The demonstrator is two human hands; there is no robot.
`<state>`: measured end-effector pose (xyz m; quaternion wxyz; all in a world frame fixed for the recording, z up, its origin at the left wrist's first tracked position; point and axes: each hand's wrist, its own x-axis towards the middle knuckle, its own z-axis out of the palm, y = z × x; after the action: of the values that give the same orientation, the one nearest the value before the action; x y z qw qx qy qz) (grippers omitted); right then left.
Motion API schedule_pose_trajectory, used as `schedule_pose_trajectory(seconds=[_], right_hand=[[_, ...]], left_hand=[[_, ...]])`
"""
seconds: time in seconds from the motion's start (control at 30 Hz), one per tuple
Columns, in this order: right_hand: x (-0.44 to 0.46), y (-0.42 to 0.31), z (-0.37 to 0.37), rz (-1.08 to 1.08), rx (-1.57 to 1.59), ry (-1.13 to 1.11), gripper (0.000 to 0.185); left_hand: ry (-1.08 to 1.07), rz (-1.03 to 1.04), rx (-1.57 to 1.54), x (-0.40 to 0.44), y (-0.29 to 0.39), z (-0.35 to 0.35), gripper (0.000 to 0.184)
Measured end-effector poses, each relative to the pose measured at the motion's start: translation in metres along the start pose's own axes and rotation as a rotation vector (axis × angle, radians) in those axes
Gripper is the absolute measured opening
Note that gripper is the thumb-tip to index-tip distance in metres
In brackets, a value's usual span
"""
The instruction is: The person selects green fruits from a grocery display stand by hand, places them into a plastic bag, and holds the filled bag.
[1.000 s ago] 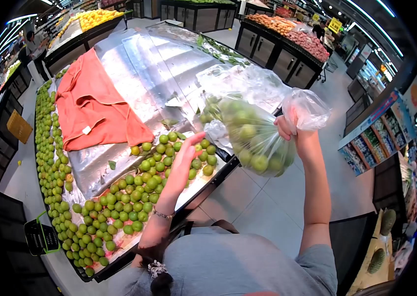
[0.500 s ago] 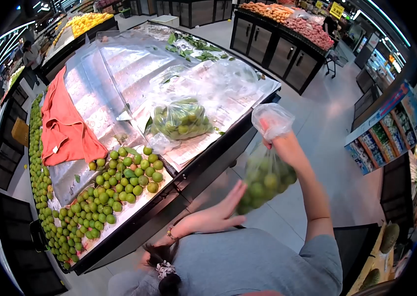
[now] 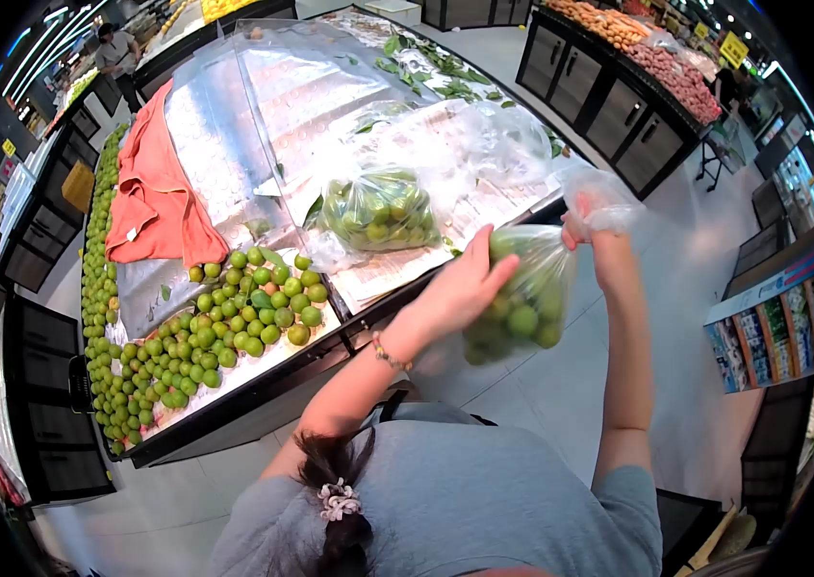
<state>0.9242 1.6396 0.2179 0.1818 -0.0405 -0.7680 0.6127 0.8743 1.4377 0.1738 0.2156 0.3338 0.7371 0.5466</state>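
Note:
My right hand (image 3: 592, 217) grips the gathered neck of a clear plastic bag of green fruit (image 3: 525, 313). The bag hangs beyond the stand's front edge, and its loose top puffs out around my fingers. My left hand (image 3: 470, 281) lies against the left side of this bag, fingers stretched out. On the stand, a second filled bag (image 3: 378, 210) rests on newspaper, left of my hands. Loose round green fruits (image 3: 205, 337), like limes, are heaped at the stand's near left corner.
The display stand (image 3: 301, 361) has a dark front edge. On it lie a red-orange cloth (image 3: 162, 188), crumpled clear plastic (image 3: 484, 139) and scattered leaves (image 3: 441, 72). Stands with root vegetables (image 3: 662, 72) and a boxed-goods shelf (image 3: 773, 322) are to the right. A person (image 3: 118, 60) stands far left.
My right hand has lifted the bag of fruit and moved right. The left hand has risen from below the bag to its side. The view has shifted.

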Motion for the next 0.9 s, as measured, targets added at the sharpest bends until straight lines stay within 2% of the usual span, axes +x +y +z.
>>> schedule_pose_trajectory(seconds=[0.03, 0.07, 0.13, 0.17, 0.23, 0.27, 0.33, 0.37, 0.4, 0.43, 0.5, 0.57, 0.6, 0.63, 0.7, 0.83, 0.9], right_hand=[[0.011, 0.003, 0.004, 0.013, 0.017, -0.027, 0.021], [0.020, 0.005, 0.008, 0.026, 0.032, -0.055, 0.019], [0.041, 0.014, 0.017, 0.050, 0.083, -0.088, 0.012], [0.049, 0.008, 0.022, 0.022, 0.000, -0.070, 0.012], [0.054, -0.012, 0.033, -0.019, -0.160, -0.028, 0.012], [0.060, -0.015, 0.027, -0.097, -0.244, 0.001, 0.027], [0.073, -0.012, 0.015, -0.075, -0.180, 0.032, 0.026], [0.075, -0.012, 0.012, -0.102, -0.120, 0.043, 0.025], [0.078, -0.009, 0.008, -0.118, -0.086, 0.042, 0.024], [0.083, -0.004, 0.006, -0.137, -0.048, 0.042, 0.022], [0.098, -0.002, 0.011, -0.155, 0.000, 0.071, 0.020], [0.119, -0.008, 0.030, -0.151, 0.010, 0.127, 0.018], [0.134, -0.003, 0.035, -0.150, 0.087, 0.083, 0.017], [0.147, -0.001, 0.045, -0.124, 0.149, 0.065, 0.017], [0.171, 0.009, 0.061, -0.163, 0.209, -0.090, 0.017], [0.191, 0.022, 0.068, -0.032, 0.261, -0.099, 0.020], [0.199, 0.034, 0.060, 0.030, 0.316, -0.138, 0.022]], left_hand=[[0.019, 0.034, 0.047, -0.008, -0.010, 0.010, 0.073], [0.041, 0.174, 0.093, -0.017, -0.024, 0.019, 0.076], [-0.123, 0.164, 0.194, -0.044, -0.039, 0.030, 0.081], [-0.269, 0.090, -0.073, -0.057, -0.020, 0.016, 0.073], [-0.358, 0.166, -0.201, -0.055, -0.018, -0.011, 0.059], [-0.405, 0.203, -0.268, -0.048, -0.018, -0.024, 0.053], [-0.498, 0.286, -0.408, -0.029, -0.021, -0.043, 0.042], [-0.187, 0.319, -0.336, -0.017, -0.027, -0.046, 0.041], [0.174, 0.470, 0.102, -0.004, -0.024, -0.055, 0.042], [0.377, 0.440, 0.304, 0.009, -0.029, -0.055, 0.047], [0.356, 0.365, 0.446, 0.037, -0.050, -0.049, 0.068], [0.090, 0.206, 0.250, 0.043, -0.056, -0.015, 0.086], [0.050, 0.209, 0.283, 0.040, -0.055, -0.001, 0.094], [-0.109, 0.144, 0.203, 0.036, -0.048, 0.002, 0.093], [-0.503, 0.223, -0.062, 0.038, -0.046, -0.002, 0.078], [-0.628, 0.165, -0.211, 0.038, -0.048, -0.008, 0.052], [-0.451, 0.080, -0.308, 0.042, -0.051, -0.030, 0.048]])
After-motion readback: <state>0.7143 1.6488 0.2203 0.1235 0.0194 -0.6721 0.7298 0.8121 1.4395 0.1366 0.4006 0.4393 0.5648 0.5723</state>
